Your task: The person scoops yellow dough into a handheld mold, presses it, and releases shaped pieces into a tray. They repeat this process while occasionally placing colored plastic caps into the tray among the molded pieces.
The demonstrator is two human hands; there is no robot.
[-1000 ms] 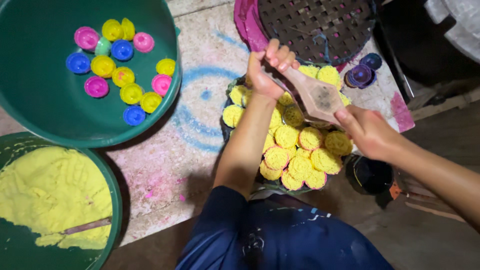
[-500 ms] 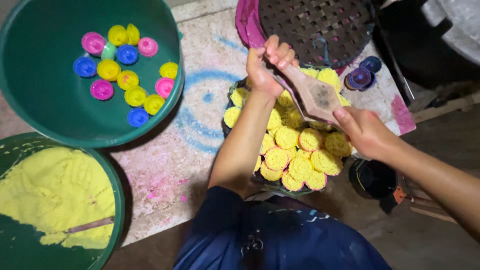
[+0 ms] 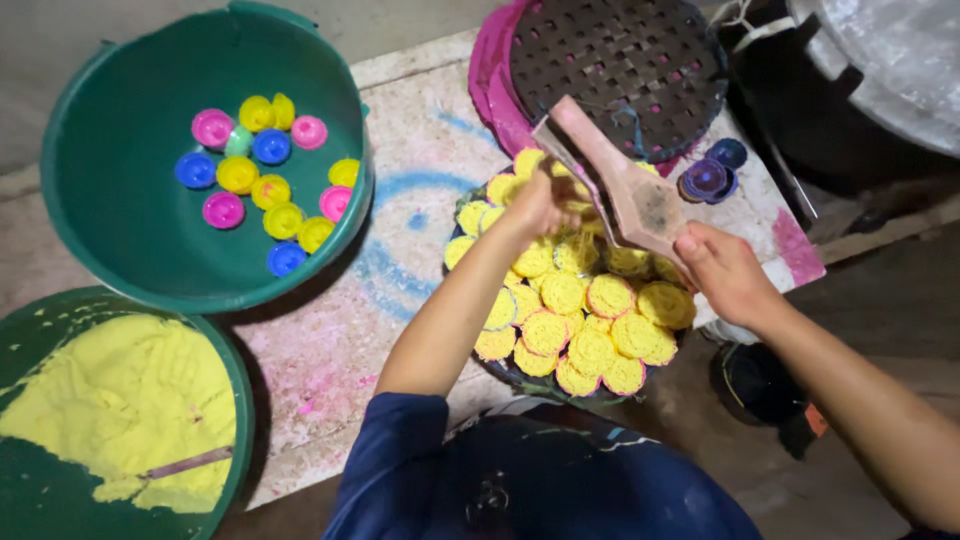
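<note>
Count: one wooden press (image 3: 625, 190), two green basins, and roughly twenty yellow moulded cakes (image 3: 580, 320) heaped on a dark tray (image 3: 520, 378); the pile overlaps, so that figure is approximate. The upper green basin (image 3: 110, 215) holds thirteen small plastic caps (image 3: 262, 190): about seven yellow, three pink, three blue, with one pale green piece among them. The lower green basin (image 3: 235, 400) holds yellow paste (image 3: 110, 400) with one thin stick (image 3: 185, 463) lying in it.

Surroundings: a dark perforated round grate (image 3: 620, 70) rests on a magenta tray (image 3: 490, 90) behind the cakes. Two dark blue caps (image 3: 715, 172) sit just beside the press. The work surface is a stained, chalk-marked board (image 3: 340, 330).

Position: the press is tilted above the heap of cakes, its broad end toward the grate. The right hand (image 3: 725, 275) grips the near, lower end, fingers closed round it. The left hand (image 3: 540, 200) is at the press's left edge, fingers curled and blurred; whether they hold the press or only touch it cannot be told. The left forearm covers part of the heap.
</note>
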